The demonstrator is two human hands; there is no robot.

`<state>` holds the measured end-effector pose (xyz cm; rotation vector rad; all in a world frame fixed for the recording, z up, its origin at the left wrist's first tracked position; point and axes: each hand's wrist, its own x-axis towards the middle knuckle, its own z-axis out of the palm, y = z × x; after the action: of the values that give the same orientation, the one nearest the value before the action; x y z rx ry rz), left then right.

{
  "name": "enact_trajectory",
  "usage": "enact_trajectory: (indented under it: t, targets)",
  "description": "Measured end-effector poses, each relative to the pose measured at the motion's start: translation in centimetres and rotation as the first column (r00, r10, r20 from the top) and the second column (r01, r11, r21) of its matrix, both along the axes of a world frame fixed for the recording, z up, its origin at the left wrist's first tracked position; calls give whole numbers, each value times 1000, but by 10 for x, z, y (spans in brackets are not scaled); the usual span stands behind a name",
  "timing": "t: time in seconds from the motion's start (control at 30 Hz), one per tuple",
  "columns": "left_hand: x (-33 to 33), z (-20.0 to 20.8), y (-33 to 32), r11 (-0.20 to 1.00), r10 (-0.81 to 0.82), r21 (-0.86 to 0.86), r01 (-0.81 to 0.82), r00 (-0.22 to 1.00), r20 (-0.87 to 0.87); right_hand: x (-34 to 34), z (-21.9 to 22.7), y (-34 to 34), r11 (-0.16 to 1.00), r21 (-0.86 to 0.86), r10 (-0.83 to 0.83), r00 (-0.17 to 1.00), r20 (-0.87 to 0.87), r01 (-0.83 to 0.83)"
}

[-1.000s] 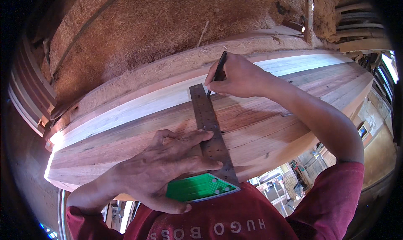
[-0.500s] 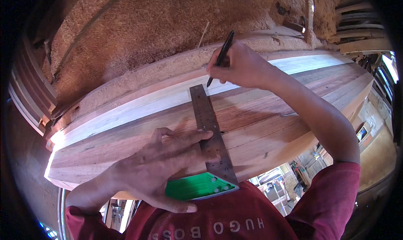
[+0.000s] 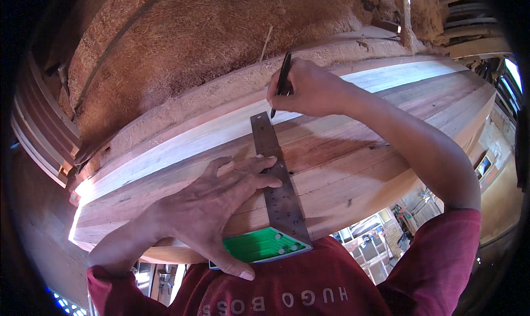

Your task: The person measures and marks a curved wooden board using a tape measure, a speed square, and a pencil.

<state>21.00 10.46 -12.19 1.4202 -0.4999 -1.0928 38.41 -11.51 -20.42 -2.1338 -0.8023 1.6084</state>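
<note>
A try square [image 3: 284, 197] with a dark metal blade and a green stock lies across the edge-to-edge wooden boards [image 3: 348, 167]. My left hand [image 3: 207, 205] holds it against the wood, with the fingertips pressing on the blade and the thumb reaching over the green stock near my shirt. In my right hand [image 3: 312, 89] is a black pen [image 3: 284, 75], pinched and held nearly upright. Its tip is down by the right side of the blade's far end, on or just over the pale board; any mark there is too small to make out.
Beyond the boards, wood shavings [image 3: 182, 62] cover the ground. Curved timber strips [image 3: 44, 117] stand at the left, and a stack of planks [image 3: 477, 29] at the upper right. A thin post [image 3: 406, 17] rises at the back. Cluttered shelves [image 3: 372, 244] show below right.
My right hand and the pen have shifted slightly left and down, with the tip closer to the blade's edge. My left fingers have bent a little on the blade; the square remains nearly in place.
</note>
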Motion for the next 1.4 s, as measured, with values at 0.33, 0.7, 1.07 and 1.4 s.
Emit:
enact_trajectory:
  t: [0.33,0.7,1.07,1.4]
  targets:
    - [-2,0,-1,1000,27,8,-27,1000,1,-13,-4,0,997,-54,47,999,-1,-47]
    - [-2,0,-2,998,59,20,-60,997,43,-5,12,9,994,-46,102,994,-46,-104]
    - [-5,-2,-3,998,55,22,-55,998,3,-12,4,5,995,4,99,995,0,-99]
    - [-3,-1,0,998,67,10,-68,997,44,20,-8,10,998,-24,-55,998,10,56]
